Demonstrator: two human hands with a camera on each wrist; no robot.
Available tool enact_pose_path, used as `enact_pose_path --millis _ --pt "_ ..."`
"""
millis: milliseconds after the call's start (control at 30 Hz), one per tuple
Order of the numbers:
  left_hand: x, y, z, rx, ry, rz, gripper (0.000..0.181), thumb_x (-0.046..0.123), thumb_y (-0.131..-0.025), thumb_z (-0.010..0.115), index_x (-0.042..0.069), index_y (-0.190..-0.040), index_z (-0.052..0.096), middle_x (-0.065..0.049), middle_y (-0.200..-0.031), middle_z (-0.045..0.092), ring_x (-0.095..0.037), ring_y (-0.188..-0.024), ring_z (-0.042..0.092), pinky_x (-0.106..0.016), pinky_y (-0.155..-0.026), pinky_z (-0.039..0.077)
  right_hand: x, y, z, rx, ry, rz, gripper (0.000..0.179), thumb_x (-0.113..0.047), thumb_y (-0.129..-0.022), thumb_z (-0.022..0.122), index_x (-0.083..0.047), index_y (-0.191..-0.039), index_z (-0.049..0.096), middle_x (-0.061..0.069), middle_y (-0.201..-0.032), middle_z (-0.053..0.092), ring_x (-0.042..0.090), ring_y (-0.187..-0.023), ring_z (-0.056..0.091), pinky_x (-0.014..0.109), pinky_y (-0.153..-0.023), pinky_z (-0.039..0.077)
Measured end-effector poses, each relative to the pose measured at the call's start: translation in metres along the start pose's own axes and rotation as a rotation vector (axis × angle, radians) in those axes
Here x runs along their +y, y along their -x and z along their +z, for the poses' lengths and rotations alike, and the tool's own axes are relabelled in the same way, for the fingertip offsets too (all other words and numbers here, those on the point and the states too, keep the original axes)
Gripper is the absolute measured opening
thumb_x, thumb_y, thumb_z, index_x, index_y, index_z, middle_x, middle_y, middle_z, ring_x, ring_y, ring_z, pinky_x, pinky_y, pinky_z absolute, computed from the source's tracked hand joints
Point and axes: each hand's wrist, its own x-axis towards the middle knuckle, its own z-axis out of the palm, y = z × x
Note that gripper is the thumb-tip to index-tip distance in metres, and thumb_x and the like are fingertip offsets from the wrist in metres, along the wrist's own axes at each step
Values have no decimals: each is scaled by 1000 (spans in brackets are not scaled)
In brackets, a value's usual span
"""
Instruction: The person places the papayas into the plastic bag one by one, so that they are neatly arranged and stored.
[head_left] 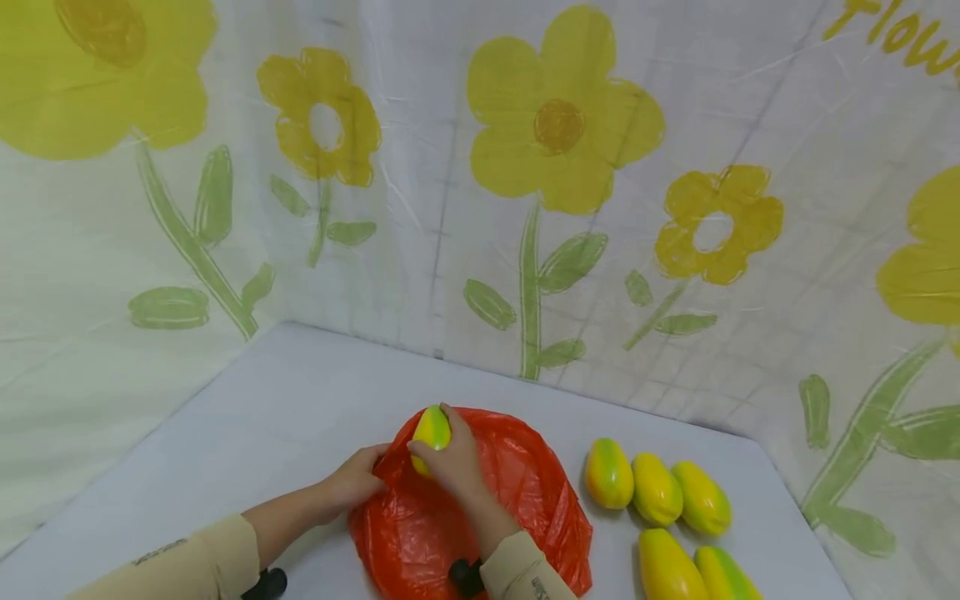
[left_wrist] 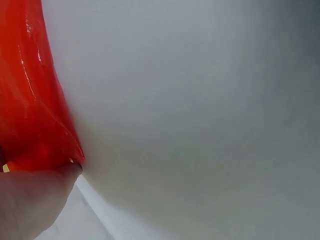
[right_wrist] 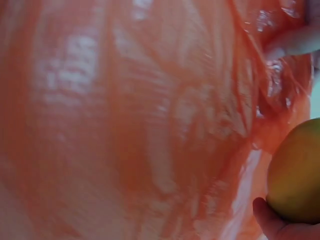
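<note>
A red plastic bag (head_left: 525, 475) lies spread wide on the table, its mouth facing up. At its left rim my left hand (head_left: 352, 482) pinches the plastic; in the left wrist view the thumb (left_wrist: 37, 197) presses against the bag's edge (left_wrist: 45, 110). My right hand (head_left: 453, 458) grips a yellow-green papaya (head_left: 431, 432) over the bag's far left part, close to the left hand. In the right wrist view the papaya (right_wrist: 297, 175) shows at the right edge, with a fingertip (right_wrist: 265, 215) against its lower side.
Right of the bag, several more papayas (head_left: 609, 473) lie on the white table (head_left: 315, 375) in two loose groups, one behind the other. A flower-printed curtain (head_left: 420, 275) hangs behind and along the left side of the table.
</note>
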Motion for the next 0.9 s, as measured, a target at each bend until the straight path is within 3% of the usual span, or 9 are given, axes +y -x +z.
enact_pose_path --millis 600,900 --pt "6 -1 2 15 -44 -16 59 -8 -78 53 -6 -136 39 -21 -124 54 -19 -87 58 -36 -71 58 10 -1 11 -40 51 -40 83 -27 -74 75 -9 -142 30 8 -124 47 23 -106 47 40 -80 55" --pt "4 -2 5 40 -66 -35 57 -7 -78 52 -2 -134 43 -17 -125 55 -20 -93 56 -37 -76 57 8 0 12 -93 115 -69 88 -26 -74 75 -7 -143 24 10 -126 42 22 -104 46 39 -80 54"
